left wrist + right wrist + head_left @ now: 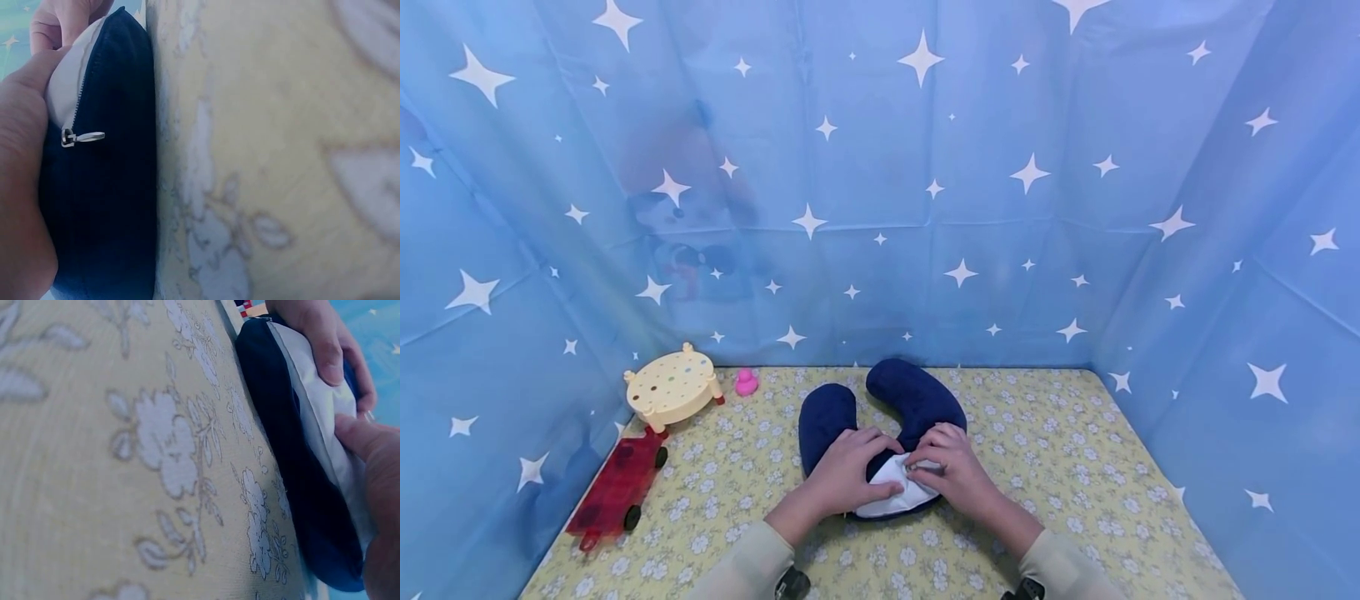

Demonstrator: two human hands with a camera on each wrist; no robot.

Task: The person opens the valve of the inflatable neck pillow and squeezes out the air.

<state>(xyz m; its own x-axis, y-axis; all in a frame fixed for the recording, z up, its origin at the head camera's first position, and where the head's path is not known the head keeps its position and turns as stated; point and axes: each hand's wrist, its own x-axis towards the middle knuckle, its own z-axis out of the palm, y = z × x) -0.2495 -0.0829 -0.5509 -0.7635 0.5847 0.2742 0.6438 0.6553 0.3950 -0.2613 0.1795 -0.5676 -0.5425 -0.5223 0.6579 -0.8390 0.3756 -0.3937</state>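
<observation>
A navy U-shaped neck pillow [922,400] lies on the table with its curved back towards me. The cover's zipper is open along that back, baring a white inner case [895,482]. Its metal zipper slider [69,137] sits at one end of the opening in the left wrist view. My left hand [852,468] grips the pillow, thumb on the white case and fingers over the navy top. With thumb and forefinger, my right hand [953,471] pinches a small metallic piece, apparently a zipper pull [912,468], at the white case's upper edge. Its exact shape is partly hidden by the fingers.
A yellow floral cloth [722,508] covers the table. To the left stand a cream toy table [670,385] with coloured dots, a pink rubber duck [746,382] and a translucent red toy wagon [621,483]. Blue star-printed curtains [880,192] enclose the back and sides.
</observation>
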